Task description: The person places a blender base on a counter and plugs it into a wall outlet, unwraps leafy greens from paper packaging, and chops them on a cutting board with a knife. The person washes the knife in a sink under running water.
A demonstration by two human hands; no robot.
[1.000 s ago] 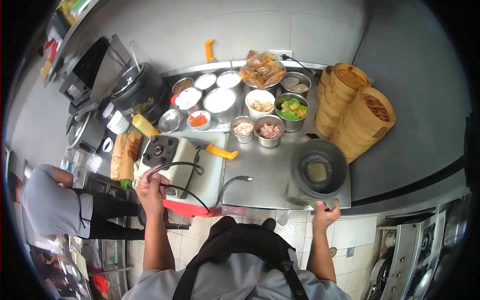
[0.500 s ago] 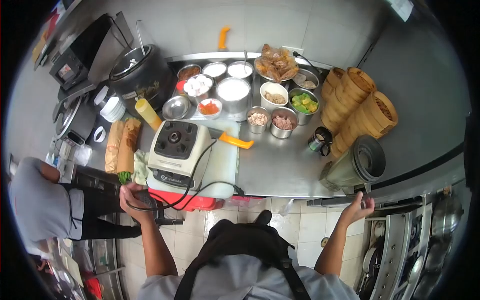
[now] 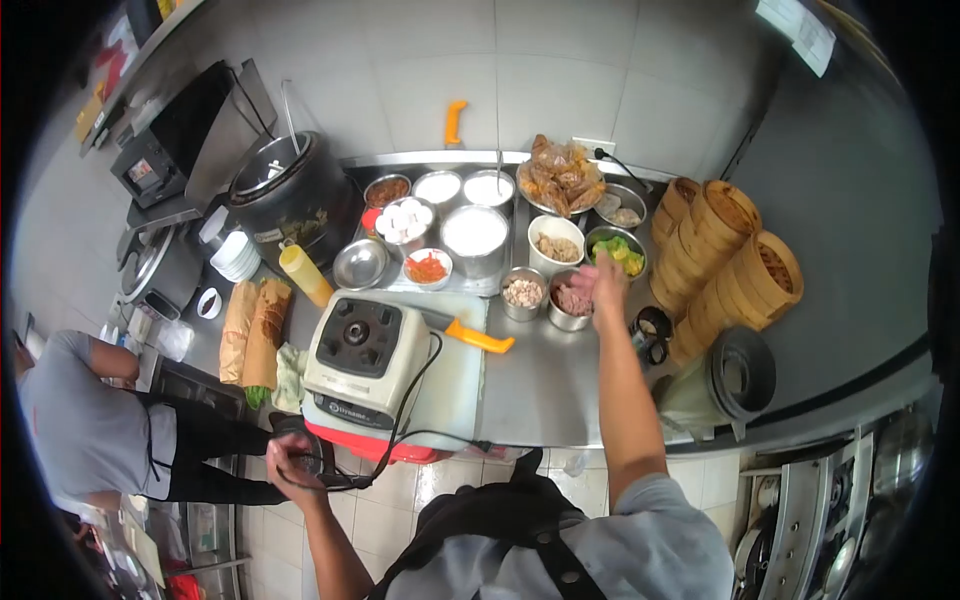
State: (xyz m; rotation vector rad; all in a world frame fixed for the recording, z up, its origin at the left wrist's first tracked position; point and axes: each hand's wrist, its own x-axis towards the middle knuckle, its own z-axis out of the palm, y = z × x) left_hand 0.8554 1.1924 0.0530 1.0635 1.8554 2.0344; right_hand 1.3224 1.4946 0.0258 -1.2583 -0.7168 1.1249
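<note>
My left hand is closed around the black power cord in front of the counter's edge. That cord runs from the cream blender base, which sits beside a white cutting board. Its plug lies near the board's front right. My right hand stretches forward with fingers extended, holding nothing visible. It overlaps the bowl of chopped pinkish meat and the bowl of green and yellow pieces. A knife with an orange handle lies across the board.
Bamboo steamers and a blender jar stand at the right. Several metal containers, one of white powder, fill the back. Paper-wrapped bundles and a large dark pot are at left. Another person stands far left.
My right hand has swung from beside the blender jar forward and left over the food bowls. My left hand, with the cord, sits lower in view. The camera view has shifted.
</note>
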